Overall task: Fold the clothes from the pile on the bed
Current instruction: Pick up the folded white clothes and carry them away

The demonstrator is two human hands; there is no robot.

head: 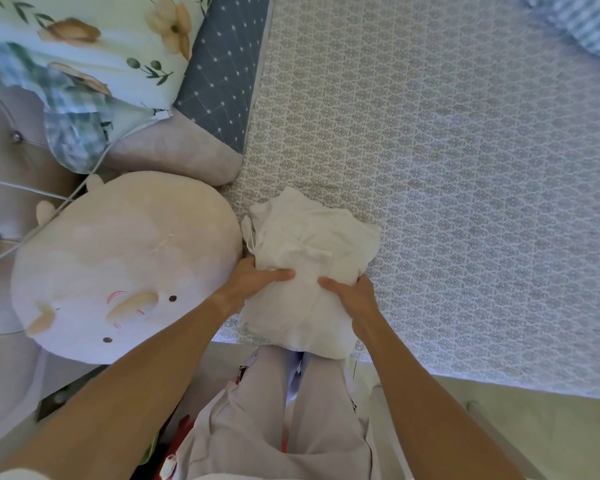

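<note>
A: Where was the garment [309, 268]?

B: A white bundle was seen at the near edge of the bed [465, 168], just beside the plush [118, 265], partly hanging over the edge toward the legs. It was bunched, not laid flat (no fold lines could be made out).

A: Hands?

B: The left hand [253, 282] was curled onto the bundle's left side, thumb laid across the top. The right hand [350, 296] was clamped on the right side, thumb on top, fingers tucked under the cloth. Both were holding the garment; nothing else was held.

A: Handling?

B: Light, soft and limp was the judgement: the cloth was dented under both thumbs and sagged off the edge. No stiffness was expected, so shape would not be kept when lifted. Not fragile. Slip was judged low, thin cotton-like weave by the look of it (fabric type could not be confirmed).

A: Best grip?

B: Seams or a hem would be better pinched than the bulk, so it could be shaken open. A thin strap or cord [248, 233] was visible at the upper left of the bundle; snagging there was thought possible.
</note>
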